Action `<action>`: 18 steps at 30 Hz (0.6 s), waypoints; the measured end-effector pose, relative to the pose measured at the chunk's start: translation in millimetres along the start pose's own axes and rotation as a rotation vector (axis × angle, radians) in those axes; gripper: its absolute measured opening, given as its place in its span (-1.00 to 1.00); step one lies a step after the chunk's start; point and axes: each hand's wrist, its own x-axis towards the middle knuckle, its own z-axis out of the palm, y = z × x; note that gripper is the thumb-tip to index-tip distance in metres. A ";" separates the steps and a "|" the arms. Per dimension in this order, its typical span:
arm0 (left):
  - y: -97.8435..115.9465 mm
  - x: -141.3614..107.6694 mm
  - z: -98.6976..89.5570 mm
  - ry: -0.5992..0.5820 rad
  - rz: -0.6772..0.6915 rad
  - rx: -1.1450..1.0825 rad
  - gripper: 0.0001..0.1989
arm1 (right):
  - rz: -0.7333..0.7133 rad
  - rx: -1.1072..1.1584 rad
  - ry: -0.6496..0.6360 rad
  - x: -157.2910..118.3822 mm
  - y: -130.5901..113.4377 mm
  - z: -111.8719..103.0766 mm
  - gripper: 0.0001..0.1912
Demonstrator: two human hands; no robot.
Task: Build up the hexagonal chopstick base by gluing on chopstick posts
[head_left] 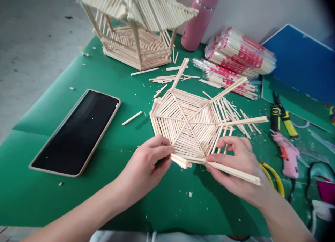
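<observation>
A hexagonal stick frame [187, 121] with a web-like floor of thin wooden sticks is tilted over the green table. Several longer stick posts jut outward from its corners. My left hand [154, 158] pinches the near-left edge, close to a post that points toward me. With fingers closed around the near-right corner, my right hand [235, 161] grips the frame beside another post [235, 173]. Small rails of short sticks stand along the frame's right side, by my right fingertips.
A roofed stick pavilion [136, 32] stands at the back, beside a pink bottle [197, 23]. Wrapped stick bundles [240, 53] lie behind. A phone [78, 130] lies at left; pliers [281, 116], a pink glue gun [288, 156] and a green table [104, 203] also show. Loose sticks are scattered around.
</observation>
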 end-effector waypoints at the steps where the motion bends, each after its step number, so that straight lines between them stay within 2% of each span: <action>1: -0.2 0.0 0.0 0.004 0.005 -0.001 -0.84 | 0.003 -0.002 0.022 -0.5 -0.3 1.8 -0.86; 8: -2.3 -1.0 1.8 0.019 0.016 0.015 -0.85 | 0.034 -0.013 0.100 -4.1 1.8 10.8 -0.87; 18: -0.9 -0.5 1.4 0.034 0.040 0.040 -0.86 | 0.038 -0.014 0.117 -5.3 1.0 13.2 -0.86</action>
